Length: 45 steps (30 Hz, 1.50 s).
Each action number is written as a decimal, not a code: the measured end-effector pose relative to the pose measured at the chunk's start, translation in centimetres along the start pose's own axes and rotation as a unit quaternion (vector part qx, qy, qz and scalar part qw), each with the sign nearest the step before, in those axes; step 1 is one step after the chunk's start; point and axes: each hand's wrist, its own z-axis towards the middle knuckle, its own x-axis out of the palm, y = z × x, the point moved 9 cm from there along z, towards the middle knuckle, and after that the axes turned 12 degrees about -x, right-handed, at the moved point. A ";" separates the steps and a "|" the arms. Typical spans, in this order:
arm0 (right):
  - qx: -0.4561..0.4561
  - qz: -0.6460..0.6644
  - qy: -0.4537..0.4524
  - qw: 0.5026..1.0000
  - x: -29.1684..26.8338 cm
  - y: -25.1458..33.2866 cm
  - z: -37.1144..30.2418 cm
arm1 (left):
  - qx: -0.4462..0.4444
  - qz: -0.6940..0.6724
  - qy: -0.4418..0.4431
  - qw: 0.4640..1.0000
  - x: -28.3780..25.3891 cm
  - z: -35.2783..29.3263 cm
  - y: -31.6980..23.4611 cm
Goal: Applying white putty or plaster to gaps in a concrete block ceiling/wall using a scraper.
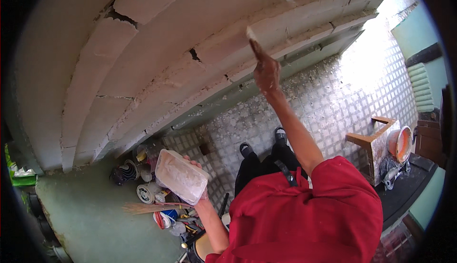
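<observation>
My left hand (pixel 203 192) grips the side of a rectangular clear plastic tub (pixel 182 176) that holds a pale, whitish paste. Raised up and forward, my right hand (pixel 267 76) is closed, with a slim whitish-tipped shape (pixel 251 33) reaching from it to the wall surface. Whether that is a small tool or a paste-covered finger is unclear. Pale smears mark the hand. The wall (pixel 223 48) it reaches to has stepped, ledge-like bands of pale plaster with cracks and dark gaps between sections.
Beside the tub lie paint pails (pixel 145 193), a straw broom (pixel 147 208) and assorted tools. White flecks dot the tiled floor (pixel 238 120). At right, an overturned wooden stool (pixel 373 141) and an orange-lined bucket (pixel 400 144) rest on a dark table (pixel 414 172).
</observation>
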 end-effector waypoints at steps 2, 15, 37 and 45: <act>-0.016 0.011 0.026 0.999 1.3 1.2 -1.3 | -0.015 -0.024 0.004 1.000 -0.6 -0.4 -0.6; 0.149 0.015 0.168 0.974 -7.1 3.2 3.8 | -0.002 -0.056 0.052 0.997 1.4 -4.2 -6.1; 0.246 0.249 0.151 0.924 -6.1 0.3 8.3 | 0.013 -0.116 0.027 0.993 0.0 -4.4 -6.0; 0.126 0.273 0.191 0.934 -2.5 -4.3 7.2 | 0.009 -0.124 0.052 0.991 0.9 -3.7 -5.9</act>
